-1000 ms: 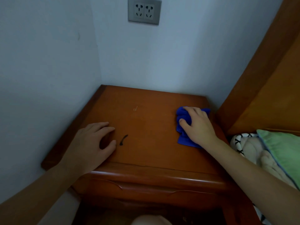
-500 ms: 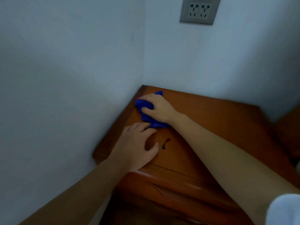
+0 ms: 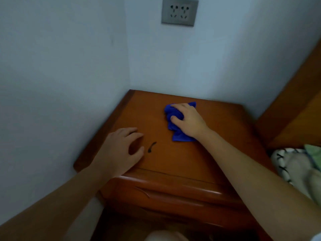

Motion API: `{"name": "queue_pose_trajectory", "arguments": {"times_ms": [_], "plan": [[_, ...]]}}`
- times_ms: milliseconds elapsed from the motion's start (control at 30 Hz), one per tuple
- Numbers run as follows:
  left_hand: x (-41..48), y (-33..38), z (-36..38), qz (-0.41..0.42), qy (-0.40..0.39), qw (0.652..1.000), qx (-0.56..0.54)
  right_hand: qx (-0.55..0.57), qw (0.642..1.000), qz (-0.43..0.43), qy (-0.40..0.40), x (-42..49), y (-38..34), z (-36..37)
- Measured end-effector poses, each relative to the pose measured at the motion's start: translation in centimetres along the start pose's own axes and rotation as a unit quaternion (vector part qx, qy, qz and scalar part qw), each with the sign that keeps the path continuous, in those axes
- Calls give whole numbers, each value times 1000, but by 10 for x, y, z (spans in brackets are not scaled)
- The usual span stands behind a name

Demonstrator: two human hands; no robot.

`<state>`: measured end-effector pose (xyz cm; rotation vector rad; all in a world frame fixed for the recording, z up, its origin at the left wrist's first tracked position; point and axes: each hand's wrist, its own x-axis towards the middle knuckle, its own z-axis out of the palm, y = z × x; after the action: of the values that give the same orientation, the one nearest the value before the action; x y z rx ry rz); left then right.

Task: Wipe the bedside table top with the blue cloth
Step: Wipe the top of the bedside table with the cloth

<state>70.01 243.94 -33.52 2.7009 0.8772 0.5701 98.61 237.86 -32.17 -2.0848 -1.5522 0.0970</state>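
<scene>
Here, the table (image 3: 217, 136) is set into a corner, with walls (image 3: 60, 66) along its left and far edges and a socket (image 3: 179, 11) mounted high on the far wall. A headboard (image 3: 295, 101) rises at the right edge, and bedding (image 3: 295, 164) is seen just below it. A small dark mark (image 3: 152, 146) lies on the top near the front, just beside the left thumb. The left hand (image 3: 119, 152) is laid flat near the front-left corner, fingers loosely spread and slightly curled, nothing being gripped. The right hand (image 3: 188, 121) is pressed down on the cloth (image 3: 175, 131), fingers curled over its bunched upper part. The cloth is found at mid-depth, roughly central on the top, apart from both walls. Bare wood is left open to the right of the cloth and behind it toward the far wall; the left strip is partly taken up by the left hand. The cloth's long axis runs from far to near, tilted slightly right, a flat corner showing below the wrist.
</scene>
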Motion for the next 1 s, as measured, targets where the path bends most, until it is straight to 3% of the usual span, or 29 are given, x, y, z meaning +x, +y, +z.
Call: {"name": "queue_pose_trajectory", "arguments": {"times_ms": [300, 733, 1000], "plan": [[1, 1, 0, 7, -5, 1000, 16, -47, 983, 165, 71, -130, 93, -92], [-1, 6, -2, 13, -31, 998, 44, -71, 982, 160, 76, -231, 37, -85], [-3, 4, 0, 13, -34, 999, 32, -104, 976, 173, 83, -233, 25, -76]]}}
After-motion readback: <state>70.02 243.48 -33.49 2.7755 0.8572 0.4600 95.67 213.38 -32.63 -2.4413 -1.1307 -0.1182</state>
